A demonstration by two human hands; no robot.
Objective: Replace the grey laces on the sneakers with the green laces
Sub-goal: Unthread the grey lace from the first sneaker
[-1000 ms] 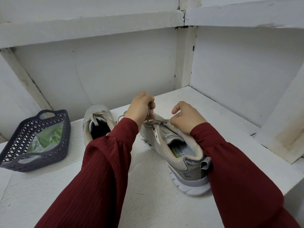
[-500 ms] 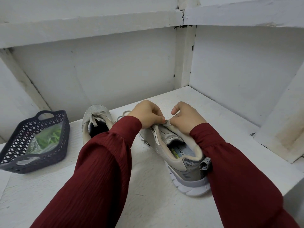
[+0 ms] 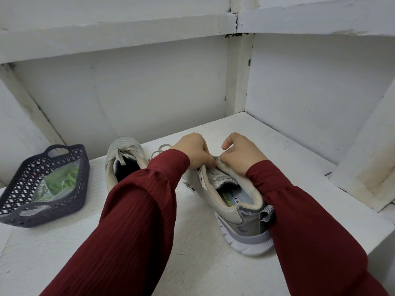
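Observation:
Two grey sneakers stand on a white shelf. The near sneaker (image 3: 241,216) points away from me, heel toward me. My left hand (image 3: 193,150) pinches its grey lace (image 3: 162,148) at the eyelets over the tongue. My right hand (image 3: 241,153) grips the tongue and upper edge from the right side. A loop of that lace lies on the shelf behind my left wrist. The second sneaker (image 3: 124,159) stands to the left, laced with a grey lace, partly hidden by my left sleeve. Green laces (image 3: 62,182) lie in a clear bag in a basket.
A dark plastic lattice basket (image 3: 19,218) sits at the left of the shelf. White walls close the shelf at the back and right, with another shelf above. The shelf's right front edge drops off near the near sneaker's heel.
My left hand came down from a raised pull on the lace to the eyelets, beside my right hand. The sneakers and basket stayed put.

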